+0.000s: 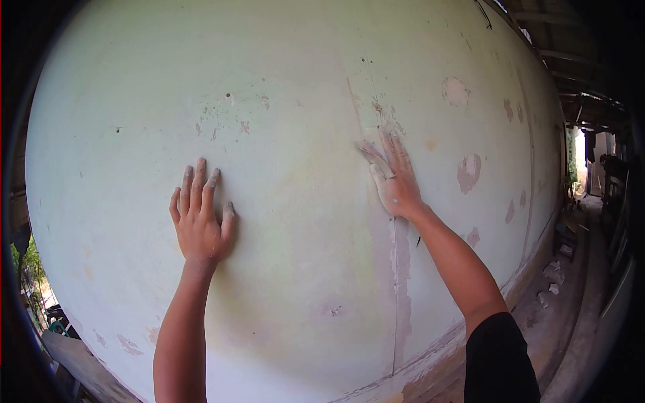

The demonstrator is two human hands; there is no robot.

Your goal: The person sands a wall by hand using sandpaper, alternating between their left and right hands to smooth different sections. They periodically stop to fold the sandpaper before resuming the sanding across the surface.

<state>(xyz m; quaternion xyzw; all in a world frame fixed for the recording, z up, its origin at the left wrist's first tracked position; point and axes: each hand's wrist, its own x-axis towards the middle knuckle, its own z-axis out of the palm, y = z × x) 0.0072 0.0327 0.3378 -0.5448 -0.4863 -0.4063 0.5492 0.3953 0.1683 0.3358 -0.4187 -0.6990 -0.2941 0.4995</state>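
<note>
A pale green wall [302,235] with worn paint fills most of the view. My left hand [200,218] lies on it with fingers spread and pointing up, its fingertips grey with dust; it holds nothing. Higher and to the right, my right hand [396,181] presses a small folded piece of sandpaper [373,156] against the wall beside a vertical crack. Part of the sandpaper is hidden under the fingers, which are whitish with dust. Below this hand, the crack [394,282] runs down between bare, greyish strips.
Peeled patches [469,173] mark the wall on the right, and small chips and holes [228,95] lie above my left hand. Along the wall's right foot runs a narrow passage [571,295] with scattered debris [553,274]. Roof beams [557,54] show at upper right.
</note>
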